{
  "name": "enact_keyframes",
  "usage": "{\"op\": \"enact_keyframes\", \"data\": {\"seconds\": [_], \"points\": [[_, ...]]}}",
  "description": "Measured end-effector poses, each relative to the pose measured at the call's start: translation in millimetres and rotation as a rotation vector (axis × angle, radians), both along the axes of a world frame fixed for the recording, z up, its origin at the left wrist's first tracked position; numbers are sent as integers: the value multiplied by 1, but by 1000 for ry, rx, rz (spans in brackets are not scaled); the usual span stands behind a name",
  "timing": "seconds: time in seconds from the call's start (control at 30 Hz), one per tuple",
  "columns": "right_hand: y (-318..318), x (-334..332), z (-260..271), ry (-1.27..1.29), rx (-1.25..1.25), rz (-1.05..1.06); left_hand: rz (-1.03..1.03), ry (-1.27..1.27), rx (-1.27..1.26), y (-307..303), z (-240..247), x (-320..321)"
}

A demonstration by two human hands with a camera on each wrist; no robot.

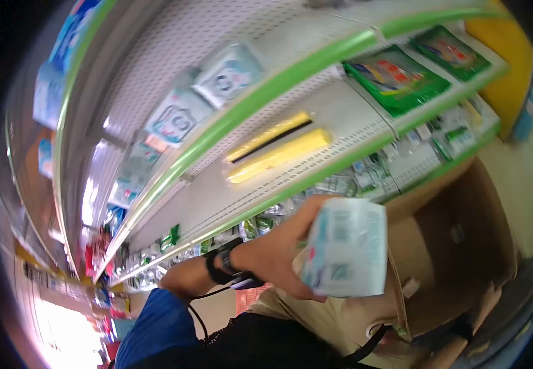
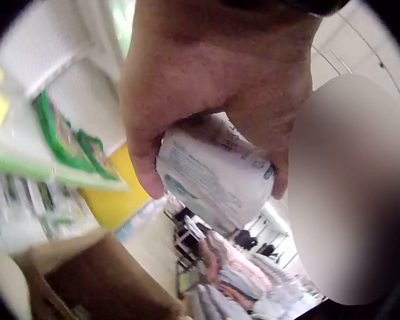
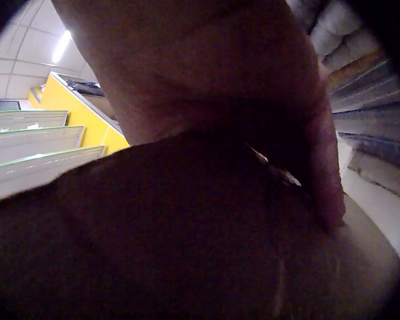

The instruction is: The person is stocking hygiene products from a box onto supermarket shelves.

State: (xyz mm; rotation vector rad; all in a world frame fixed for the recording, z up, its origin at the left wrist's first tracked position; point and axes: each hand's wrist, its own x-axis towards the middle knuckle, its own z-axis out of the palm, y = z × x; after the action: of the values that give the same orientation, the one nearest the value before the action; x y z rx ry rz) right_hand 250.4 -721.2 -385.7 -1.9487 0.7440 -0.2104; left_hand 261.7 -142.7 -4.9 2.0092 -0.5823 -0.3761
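Observation:
My left hand point(image 1: 279, 252) grips a white plastic-wrapped pack point(image 1: 347, 249) with pale blue print and a barcode-like patch. In the left wrist view, the thumb and fingers of the left hand point(image 2: 213, 73) hold opposite sides of this pack point(image 2: 217, 173), above and beside an open cardboard box point(image 1: 457, 240). At the box's near right edge is my right hand point(image 1: 486, 304), partly hidden. The right wrist view has the right hand point(image 3: 213, 73) on the dark cardboard point(image 3: 153, 233), its thumb bent over the edge. Brown box walls surround a shadowed inside.
Green-edged shelving point(image 1: 315, 175) runs along the front and left. It carries yellow wrapped items point(image 1: 279, 157), green packs point(image 1: 398, 77) and white packs point(image 1: 226, 77). Small packaged goods point(image 1: 371, 175) line the lower shelf. A yellow panel point(image 1: 503, 67) stands at the shelf's right end.

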Motion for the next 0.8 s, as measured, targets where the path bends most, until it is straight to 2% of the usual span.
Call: {"op": "enact_keyframes", "data": {"seconds": [0.07, 0.1, 0.2, 0.27, 0.3, 0.37, 0.4, 0.47, 0.5, 0.53, 0.57, 0.63, 0.8], "points": [[8, -3, 11, 36, -5, -30, 142, -283, 212, 41, 32, -31], [6, -2, 8, 54, -34, -38, 169, -294, 216, 63, 44, -44], [3, 0, 16, 126, -18, -9, 1047, -843, 374, 125, 65, -74], [23, 2, 40, 137, 13, -45, 1210, -979, 750, 141, 109, -72], [31, 3, 48, 154, 38, -95, 1218, -982, 757, 160, 120, -73], [7, 4, 15, 122, 55, -54, 1303, -1040, 1019, 202, 134, -78], [2, 5, 12, 170, 33, -42, 1304, -1043, 1021, 219, 137, -80], [1, 3, 12, 220, 8, -33, 1287, -993, 1333, 245, 139, -82], [4, 2, 15, 175, -41, -27, 1286, -993, 1331, 253, 140, -82], [5, 0, 15, 130, -90, -20, 1193, -904, 1402, 259, 140, -82], [0, -1, 8, 134, -92, -22, 1097, -814, 1468, 265, 139, -83], [-12, -4, -8, 6, -55, 42, 1051, -787, 1491, 279, 136, -82], [-12, -5, -6, 72, -28, 41, 925, -775, 1501, 303, 128, -84]]}}
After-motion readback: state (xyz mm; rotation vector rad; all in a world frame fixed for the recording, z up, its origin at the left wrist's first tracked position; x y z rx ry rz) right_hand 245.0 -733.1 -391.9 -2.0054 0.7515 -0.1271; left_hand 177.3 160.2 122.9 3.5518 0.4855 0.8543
